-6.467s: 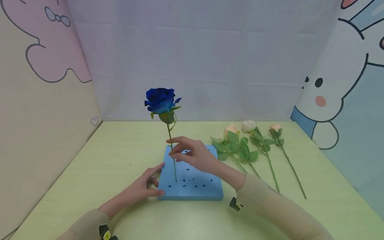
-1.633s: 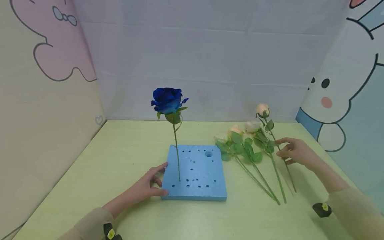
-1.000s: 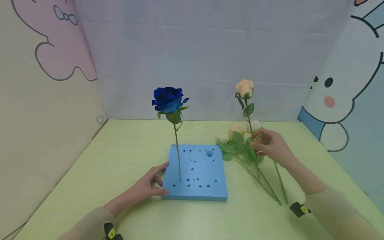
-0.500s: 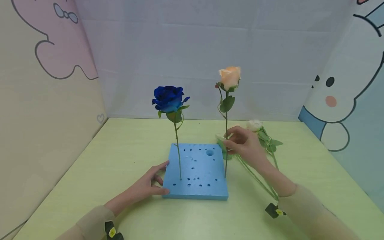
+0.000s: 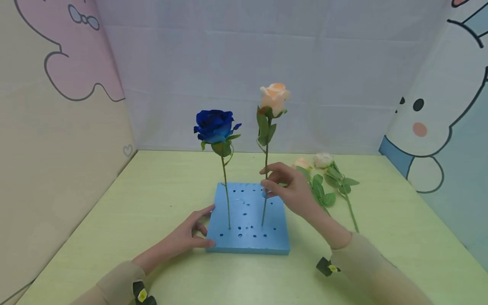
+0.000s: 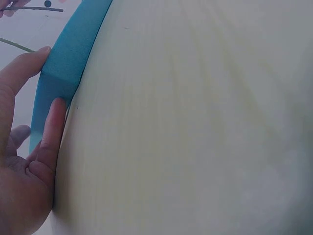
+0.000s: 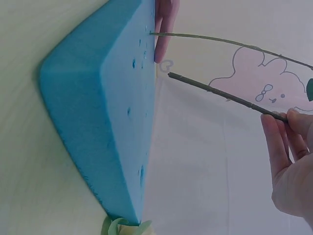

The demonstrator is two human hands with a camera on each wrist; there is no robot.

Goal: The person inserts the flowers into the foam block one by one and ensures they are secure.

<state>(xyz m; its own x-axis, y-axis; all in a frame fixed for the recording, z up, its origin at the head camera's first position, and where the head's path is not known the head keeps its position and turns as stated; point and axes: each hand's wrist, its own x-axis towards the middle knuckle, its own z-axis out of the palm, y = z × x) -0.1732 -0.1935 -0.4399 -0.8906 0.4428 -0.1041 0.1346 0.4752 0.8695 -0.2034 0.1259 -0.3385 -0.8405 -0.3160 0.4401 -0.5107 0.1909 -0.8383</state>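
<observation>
R hand pinches peach rose over blue board

Stem held btwn thumb & fingers, nr-upright; lower end just above board (R wrist cam). L hand against board's L edge, thumb & index apart. Blue rose stands in board, to L. More pale roses lie on table to R.

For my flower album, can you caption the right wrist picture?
The right hand pinches a dark stem, held clear of the blue block where a green stem stands.

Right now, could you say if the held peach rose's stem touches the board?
No, the right wrist view shows a gap between the rose's stem and the blue board.
</observation>
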